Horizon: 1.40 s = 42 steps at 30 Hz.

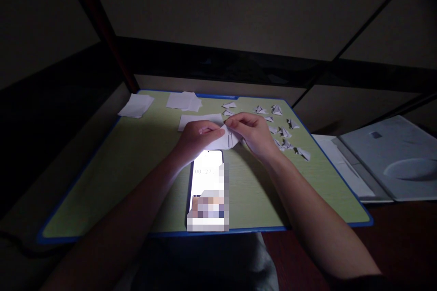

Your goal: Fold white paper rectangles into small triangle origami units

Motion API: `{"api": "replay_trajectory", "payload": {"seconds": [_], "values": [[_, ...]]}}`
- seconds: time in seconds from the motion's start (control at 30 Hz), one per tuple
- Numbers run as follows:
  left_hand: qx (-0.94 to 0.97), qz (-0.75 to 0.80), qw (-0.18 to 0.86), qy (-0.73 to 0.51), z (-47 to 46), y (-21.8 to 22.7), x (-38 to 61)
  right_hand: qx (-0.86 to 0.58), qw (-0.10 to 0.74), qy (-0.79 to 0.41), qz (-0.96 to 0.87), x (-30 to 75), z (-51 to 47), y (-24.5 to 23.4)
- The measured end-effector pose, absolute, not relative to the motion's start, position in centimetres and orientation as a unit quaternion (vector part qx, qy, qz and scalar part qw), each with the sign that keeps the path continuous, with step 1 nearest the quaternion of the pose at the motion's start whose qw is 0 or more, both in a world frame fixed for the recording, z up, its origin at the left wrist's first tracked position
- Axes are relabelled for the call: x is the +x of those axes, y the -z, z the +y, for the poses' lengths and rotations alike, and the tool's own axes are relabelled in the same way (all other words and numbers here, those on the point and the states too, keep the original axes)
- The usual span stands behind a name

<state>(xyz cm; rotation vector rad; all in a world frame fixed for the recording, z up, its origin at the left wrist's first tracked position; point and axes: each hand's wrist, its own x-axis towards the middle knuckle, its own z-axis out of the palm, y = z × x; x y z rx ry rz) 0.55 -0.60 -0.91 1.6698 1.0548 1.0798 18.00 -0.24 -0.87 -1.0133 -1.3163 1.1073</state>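
Note:
Between my two hands is a partly folded sheet of white paper (232, 140), held above the table just past the phone. My left hand (202, 136) grips its left side, thumb lying along the top. At the upper right of the sheet, my right hand (251, 129) pinches the paper between thumb and fingers. Some of the fingers are hidden behind the paper. Several small folded paper pieces (284, 132) lie to the right of my right hand. A flat white sheet (184, 120) rests behind my left hand.
A lit phone (207, 182) lies below my hands, its screen partly blurred. Paper stacks sit at the far left (136, 105) and at the back (183, 101). The green table (112, 177) has a blue rim. Right of it stands an open white box (392, 159).

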Motion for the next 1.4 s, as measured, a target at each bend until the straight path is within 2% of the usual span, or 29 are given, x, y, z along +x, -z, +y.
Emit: {"api": "replay_trajectory", "payload": {"seconds": [0.37, 0.7, 0.97, 1.2, 1.4], "values": [[0.680, 0.419, 0.398, -0.451, -1.0, 0.6, 1.0, -0.414, 0.565, -0.431, -0.569, 17.6, -0.6, 0.9], [0.676, 0.427, 0.388, -0.458, -1.1, 0.7, 1.2, -0.425, 0.591, -0.445, -0.522, 17.1, -0.7, 1.4], [0.662, 0.447, 0.373, -0.472, -1.0, 0.6, 1.2, -0.442, 0.530, -0.474, -0.546, 16.9, -1.1, 0.7], [0.681, 0.447, 0.330, -0.477, -1.3, 0.5, 1.3, -0.430, 0.545, -0.465, -0.549, 16.9, -0.8, 0.8], [0.672, 0.426, 0.365, -0.483, -1.3, 0.6, 1.3, -0.419, 0.551, -0.458, -0.557, 16.9, -0.9, 0.7]]}}
